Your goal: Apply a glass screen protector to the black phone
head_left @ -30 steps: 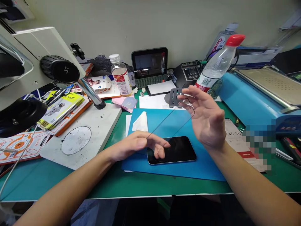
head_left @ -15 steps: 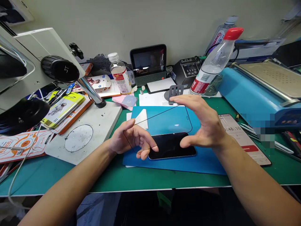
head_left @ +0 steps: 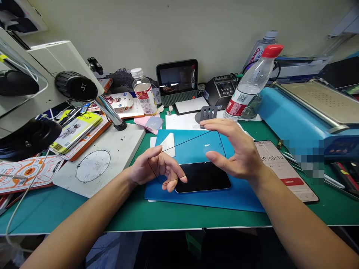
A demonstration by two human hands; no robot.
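Note:
A clear screen protector [head_left: 206, 145] with a thin black border is raised at a slant above a phone [head_left: 206, 177]. My left hand [head_left: 154, 166] is closed on the protector's left end, thumb at the upper edge and fingers at the lower one. Around the right end hovers my right hand [head_left: 238, 149], thumb and fingers apart. Its fingertips are close to the top edge; whether they touch is unclear. The phone lies dark, screen up, on a blue mat [head_left: 179, 200]. A folded white wipe [head_left: 168, 145] rests at the mat's upper left.
At left stands a microscope stand [head_left: 126, 140] beside stacked boxes [head_left: 75, 130]. Two bottles, one white-capped [head_left: 144, 95] and one red-capped [head_left: 246, 89], stand behind. A lit phone [head_left: 291, 175] and a blue machine [head_left: 297, 116] are at right.
My right thumb has moved left and up, in front of the protector's right part. My left hand keeps its hold. The whole view has shifted slightly.

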